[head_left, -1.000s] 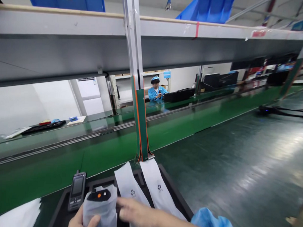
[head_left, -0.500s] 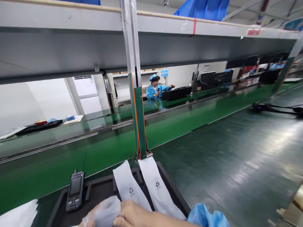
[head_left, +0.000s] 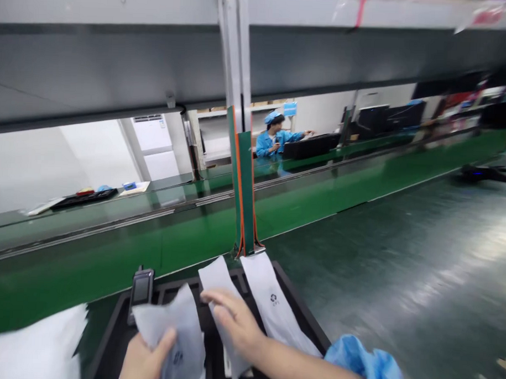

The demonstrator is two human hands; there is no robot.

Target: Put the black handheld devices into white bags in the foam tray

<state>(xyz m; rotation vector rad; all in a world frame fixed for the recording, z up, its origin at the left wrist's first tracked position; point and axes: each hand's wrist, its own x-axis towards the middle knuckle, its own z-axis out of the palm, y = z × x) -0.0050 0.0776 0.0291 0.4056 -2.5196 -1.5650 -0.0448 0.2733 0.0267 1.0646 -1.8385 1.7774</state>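
My left hand [head_left: 145, 360] grips a white foam pouch [head_left: 177, 333] from below, thumb on its front; what is inside the pouch is hidden. My right hand [head_left: 232, 318] rests with spread fingers on a second white pouch [head_left: 216, 278] lying in the black tray [head_left: 302, 318]. A third pouch with a recycling mark [head_left: 272, 301] lies to the right of it in the tray. A black handheld device [head_left: 141, 290] lies uncovered at the tray's left side, just behind the held pouch.
A stack of white foam sheets [head_left: 31, 347] lies at the lower left. A green conveyor [head_left: 110, 251] runs behind the tray, with a green and grey post [head_left: 242, 200] at the tray's far edge. A person in blue [head_left: 273, 143] works at the far line.
The pouch in my left hand now covers the device with the orange button. My right hand left that pouch and moved onto the pouch in the tray. The view tilted down.
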